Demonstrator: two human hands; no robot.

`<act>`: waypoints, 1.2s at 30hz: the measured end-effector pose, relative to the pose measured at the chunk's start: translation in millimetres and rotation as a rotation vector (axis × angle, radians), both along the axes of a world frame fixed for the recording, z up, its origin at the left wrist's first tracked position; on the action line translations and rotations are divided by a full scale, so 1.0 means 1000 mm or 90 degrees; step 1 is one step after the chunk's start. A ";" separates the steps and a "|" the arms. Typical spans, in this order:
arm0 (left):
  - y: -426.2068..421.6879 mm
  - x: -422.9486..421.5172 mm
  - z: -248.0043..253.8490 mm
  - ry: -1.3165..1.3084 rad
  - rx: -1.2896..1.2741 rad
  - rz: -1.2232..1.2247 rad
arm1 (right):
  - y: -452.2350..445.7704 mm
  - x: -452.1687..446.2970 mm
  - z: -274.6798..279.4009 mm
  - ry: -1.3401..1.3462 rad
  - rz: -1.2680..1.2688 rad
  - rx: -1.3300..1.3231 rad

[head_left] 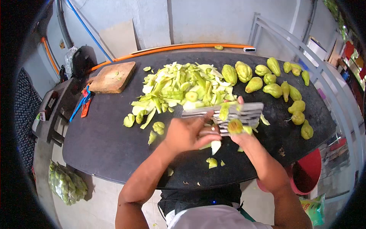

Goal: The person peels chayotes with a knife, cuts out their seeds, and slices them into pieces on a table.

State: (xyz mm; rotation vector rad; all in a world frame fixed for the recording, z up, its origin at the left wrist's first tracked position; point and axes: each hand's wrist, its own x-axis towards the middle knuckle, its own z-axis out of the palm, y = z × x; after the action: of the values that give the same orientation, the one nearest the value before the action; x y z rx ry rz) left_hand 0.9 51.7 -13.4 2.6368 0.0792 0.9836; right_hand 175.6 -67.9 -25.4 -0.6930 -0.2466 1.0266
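A dark grey, curved-edge desk (110,141) is carrying a heap of pale green vegetable slices (185,82). Nearer, the left hand (187,131) is pinching a blurred, silvery, striped tool (251,111); beyond the right hand (246,141), its grip unclear, a rounded yellow-green vegetable piece (235,125) is showing.

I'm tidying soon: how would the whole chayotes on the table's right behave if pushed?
The chayotes would probably roll unevenly, being rounded but tapered. They likely feel firm, since their plump shapes show no sagging.
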 end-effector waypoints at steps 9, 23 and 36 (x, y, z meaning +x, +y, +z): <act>0.004 -0.007 0.003 0.074 -0.022 0.014 | 0.002 0.010 -0.013 -0.098 -0.058 -0.034; -0.014 0.011 -0.009 -0.020 0.098 0.039 | -0.001 0.035 -0.054 0.124 0.200 0.193; -0.026 0.015 0.000 -0.095 0.267 -0.016 | 0.000 0.014 -0.023 0.154 0.157 0.154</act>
State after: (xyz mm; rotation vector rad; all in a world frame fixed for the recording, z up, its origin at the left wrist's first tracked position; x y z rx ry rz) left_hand 15.8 25.2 -13.5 2.9100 -0.2184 1.3046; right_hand 189.9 -67.5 -48.3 -0.3200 -0.2442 1.2801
